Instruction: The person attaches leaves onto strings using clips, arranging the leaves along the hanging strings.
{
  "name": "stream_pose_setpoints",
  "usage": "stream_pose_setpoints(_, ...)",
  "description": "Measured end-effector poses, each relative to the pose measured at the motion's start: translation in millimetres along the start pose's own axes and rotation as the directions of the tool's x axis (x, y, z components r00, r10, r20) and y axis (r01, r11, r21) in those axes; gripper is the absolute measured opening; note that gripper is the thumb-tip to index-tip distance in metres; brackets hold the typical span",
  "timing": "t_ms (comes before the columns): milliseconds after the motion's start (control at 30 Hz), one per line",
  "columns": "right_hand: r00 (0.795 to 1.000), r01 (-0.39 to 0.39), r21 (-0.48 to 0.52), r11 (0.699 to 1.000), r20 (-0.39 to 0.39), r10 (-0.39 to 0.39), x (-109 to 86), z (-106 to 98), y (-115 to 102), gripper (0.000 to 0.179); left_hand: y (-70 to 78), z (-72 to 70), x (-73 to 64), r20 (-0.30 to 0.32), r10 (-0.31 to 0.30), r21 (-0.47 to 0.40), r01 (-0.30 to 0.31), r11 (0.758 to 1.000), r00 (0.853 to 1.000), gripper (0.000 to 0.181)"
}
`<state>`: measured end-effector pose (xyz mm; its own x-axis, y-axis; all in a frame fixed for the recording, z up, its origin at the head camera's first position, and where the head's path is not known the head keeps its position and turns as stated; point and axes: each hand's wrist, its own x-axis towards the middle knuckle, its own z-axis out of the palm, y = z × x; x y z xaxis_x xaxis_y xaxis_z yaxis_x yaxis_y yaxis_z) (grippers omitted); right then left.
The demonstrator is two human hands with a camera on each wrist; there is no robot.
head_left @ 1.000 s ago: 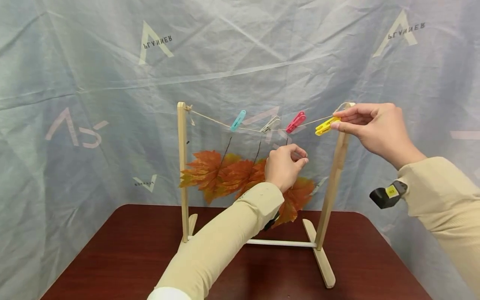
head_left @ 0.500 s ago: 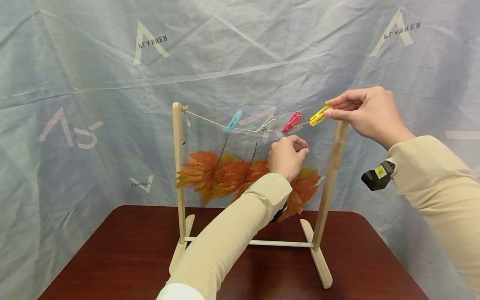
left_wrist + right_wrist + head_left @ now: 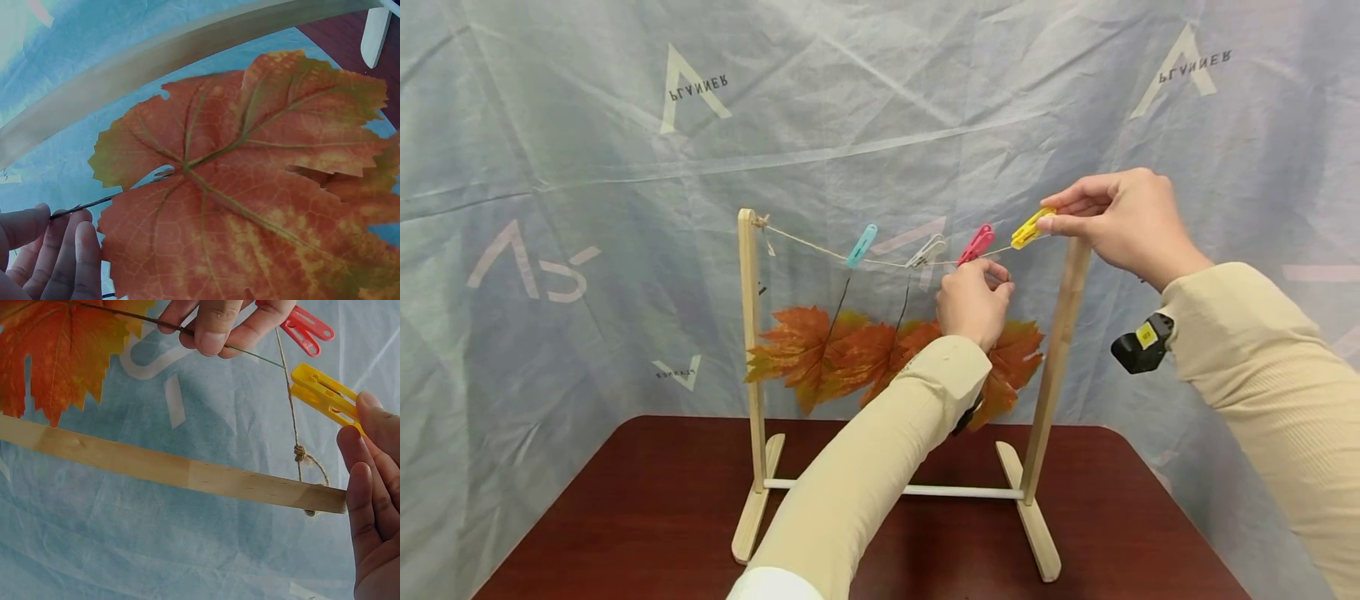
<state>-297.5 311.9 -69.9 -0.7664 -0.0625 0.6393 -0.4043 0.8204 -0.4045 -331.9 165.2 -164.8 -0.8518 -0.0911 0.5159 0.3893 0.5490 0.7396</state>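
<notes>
My left hand [image 3: 976,304] pinches the dark stem [image 3: 84,205] of an orange artificial maple leaf [image 3: 250,156] between thumb and fingers. The stem's greenish tip reaches the twine [image 3: 290,412] in the right wrist view. With thumb and fingertips my right hand [image 3: 1131,221] pinches a yellow clothespin [image 3: 322,394], its nose right at the twine beside that tip. A pink clothespin [image 3: 976,244] sits on the twine just above my left hand. Further left, a white clothespin [image 3: 927,251] and a blue clothespin [image 3: 862,245] are clipped on, with leaf stems hanging below them.
The twine is tied between two upright wooden posts [image 3: 1060,358] of a stand with flat feet [image 3: 1037,537] and a white crossbar [image 3: 962,492]. It stands on a dark red table [image 3: 647,500]. A grey printed cloth [image 3: 587,125] hangs behind.
My right hand has carried the yellow clothespin left and slightly up along the twine. My left hand has risen with the leaf stem, now close under the pink clothespin.
</notes>
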Motion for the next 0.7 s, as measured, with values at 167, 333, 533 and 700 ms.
stream_pose_setpoints(167,1.000,0.001,-0.019,1.000,0.007,-0.001,2.4,-0.8,-1.1,0.036,2.5,1.2,1.5,-0.003,-0.008,0.012,0.008,1.000,1.000,0.004)
stream_pose_setpoints(333,1.000,0.004,-0.039,0.999,0.026,-0.003,4.3,-0.7,-0.2,0.035,3.6,2.5,4.0,-0.011,-0.011,0.002,0.011,1.000,1.000,0.005)
stream_pose_setpoints(533,0.999,0.007,-0.055,0.998,0.044,-0.005,8.1,-1.4,1.1,0.035,4.7,4.2,6.6,-0.019,0.006,0.019,-0.006,1.000,1.000,0.006)
stream_pose_setpoints(700,0.997,0.015,-0.100,0.995,0.080,-0.007,10.1,-1.4,-0.4,0.032,4.6,6.1,6.8,-0.022,0.002,0.024,-0.001,1.000,1.000,0.008)
